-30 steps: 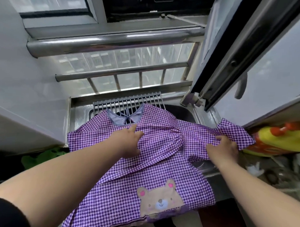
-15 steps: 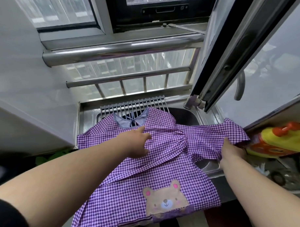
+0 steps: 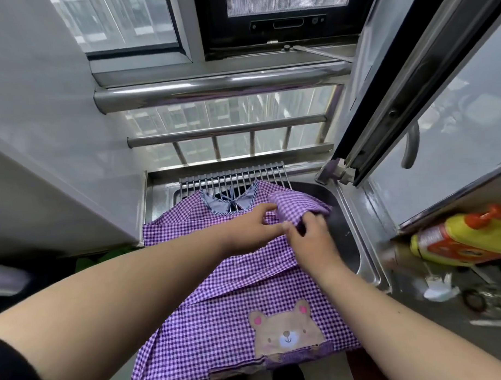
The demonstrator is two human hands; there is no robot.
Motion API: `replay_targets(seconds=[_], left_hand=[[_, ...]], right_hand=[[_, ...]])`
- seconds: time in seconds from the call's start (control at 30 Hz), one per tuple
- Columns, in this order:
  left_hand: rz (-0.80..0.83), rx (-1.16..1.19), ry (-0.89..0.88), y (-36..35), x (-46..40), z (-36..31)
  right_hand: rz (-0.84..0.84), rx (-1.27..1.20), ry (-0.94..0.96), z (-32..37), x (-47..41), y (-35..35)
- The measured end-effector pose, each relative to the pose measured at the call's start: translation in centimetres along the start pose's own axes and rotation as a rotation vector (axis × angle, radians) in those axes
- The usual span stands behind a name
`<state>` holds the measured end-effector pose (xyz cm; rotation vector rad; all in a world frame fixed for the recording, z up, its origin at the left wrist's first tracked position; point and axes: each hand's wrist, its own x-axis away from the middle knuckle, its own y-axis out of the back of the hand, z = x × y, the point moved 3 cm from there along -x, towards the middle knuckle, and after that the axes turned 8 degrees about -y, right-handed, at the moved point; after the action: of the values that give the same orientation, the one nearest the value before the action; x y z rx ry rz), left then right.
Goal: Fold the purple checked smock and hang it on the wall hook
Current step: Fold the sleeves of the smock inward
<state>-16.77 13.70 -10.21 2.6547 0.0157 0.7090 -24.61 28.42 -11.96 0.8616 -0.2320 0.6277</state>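
Observation:
The purple checked smock (image 3: pixel 219 318) lies spread over a steel sink, its blue-grey collar at the far end and a brown bear patch near the front hem. My right hand (image 3: pixel 310 239) grips the right sleeve, which is folded inward over the chest. My left hand (image 3: pixel 253 229) lies with fingers stretched flat on the fabric just below the collar, touching the folded sleeve. The left sleeve still lies spread out flat. No wall hook shows in this view.
A steel sink (image 3: pixel 356 243) with a roll-up drying rack (image 3: pixel 232 180) sits under the smock. A yellow and orange bottle (image 3: pixel 461 239) lies at the right among clutter. An open window sash (image 3: pixel 411 99) juts in at upper right; steel railings cross ahead.
My right hand has carried the right sleeve from the far right inward across the smock toward my left hand. The left hand has stayed pressed near the collar. The camera has tilted up slightly.

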Motion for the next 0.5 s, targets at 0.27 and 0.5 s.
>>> replay_targets(seconds=[0.27,0.5], left_hand=[[-0.214,0.416,0.169,0.9,0.4,2.3],[-0.206,0.387,0.162,1.6,1.7,3.4]], right_hand=[[0.189,-0.103,0.11,1.8,2.0,-4.3],[0.142,-0.68,-0.402,-0.7,-0.3,-5.1]])
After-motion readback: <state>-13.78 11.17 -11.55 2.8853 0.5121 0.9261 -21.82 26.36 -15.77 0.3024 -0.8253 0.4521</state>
